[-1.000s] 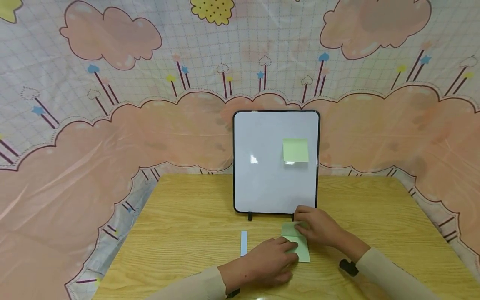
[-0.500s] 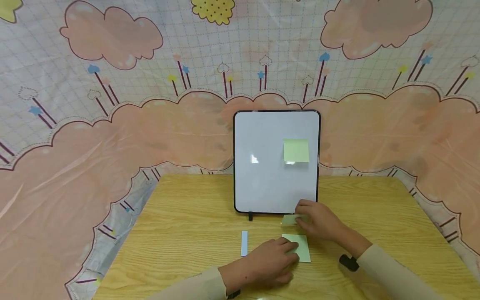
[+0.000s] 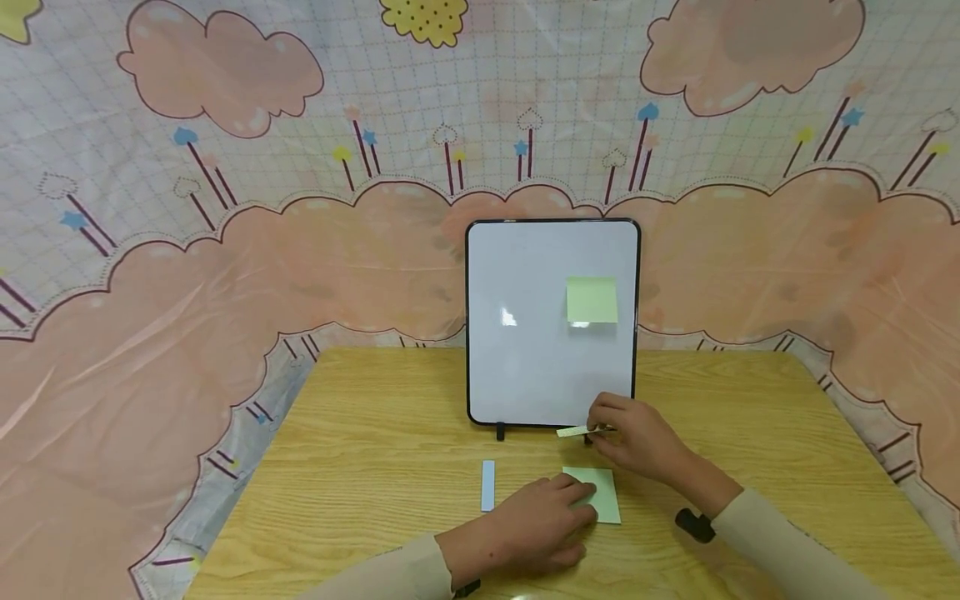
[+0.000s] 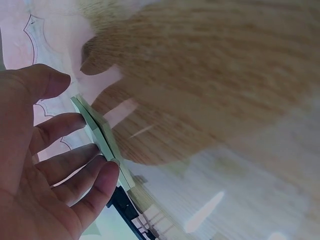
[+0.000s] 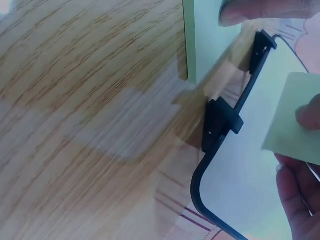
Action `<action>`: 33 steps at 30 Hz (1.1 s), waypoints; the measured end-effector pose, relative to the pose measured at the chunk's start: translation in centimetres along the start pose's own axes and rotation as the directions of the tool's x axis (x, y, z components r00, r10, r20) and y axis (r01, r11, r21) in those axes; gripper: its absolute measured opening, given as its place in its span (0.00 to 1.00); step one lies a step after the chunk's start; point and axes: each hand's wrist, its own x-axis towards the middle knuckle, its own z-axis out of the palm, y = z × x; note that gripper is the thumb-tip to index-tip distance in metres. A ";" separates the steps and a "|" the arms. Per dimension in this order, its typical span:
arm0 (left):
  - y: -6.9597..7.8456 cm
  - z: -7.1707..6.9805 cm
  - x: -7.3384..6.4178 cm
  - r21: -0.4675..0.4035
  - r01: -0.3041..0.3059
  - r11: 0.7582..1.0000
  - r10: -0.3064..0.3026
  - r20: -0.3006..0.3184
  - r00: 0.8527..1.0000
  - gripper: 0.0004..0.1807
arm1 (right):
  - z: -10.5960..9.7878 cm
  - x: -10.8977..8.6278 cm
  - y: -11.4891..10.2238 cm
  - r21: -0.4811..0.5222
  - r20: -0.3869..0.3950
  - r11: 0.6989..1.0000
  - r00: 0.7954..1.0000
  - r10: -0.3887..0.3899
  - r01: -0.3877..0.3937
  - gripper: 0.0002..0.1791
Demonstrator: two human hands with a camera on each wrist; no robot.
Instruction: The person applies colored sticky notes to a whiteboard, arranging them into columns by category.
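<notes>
My left hand [image 3: 543,521] lies over the left side of a pale green sticky note pad [image 3: 606,500] on the table, its fingertips on the top sheet. In the left wrist view, several bent fingertips touch the pad [image 4: 114,150], while the thumb stays off it. Just beyond the pad, my right hand [image 3: 636,435] pinches a single green sticky note [image 3: 572,432] by its right side, near the board's foot. From the right wrist, that note [image 5: 287,120] appears flat under the thumb, apart from the pad [image 5: 210,40].
A whiteboard [image 3: 543,358] with a black frame stands upright behind the hands, with one green sticky note [image 3: 592,300] on its upper right. Left of the pad lies a narrow pale blue strip [image 3: 487,485] on the wooden table [image 3: 360,450]. A patterned cloth [image 3: 337,275] hangs behind.
The right hand has peeled the top note up and away from the pad, raising it slightly toward the board; the note now shows nearly edge-on. The left hand has stayed on the pad.
</notes>
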 end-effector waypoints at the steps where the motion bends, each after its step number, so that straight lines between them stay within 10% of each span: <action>1: 0.0 0.0 0.0 -0.001 0.001 1.000 -0.001 -0.001 1.000 0.19 | 0.0 0.0 0.0 -0.016 -0.010 1.000 1.000 0.002 -0.003 0.16; 33: 0.1 0.2 -0.2 -0.027 0.008 1.000 -0.008 -0.009 1.000 0.18 | 0.5 1.1 1.0 -0.256 -0.246 0.959 0.950 -0.190 0.125 0.21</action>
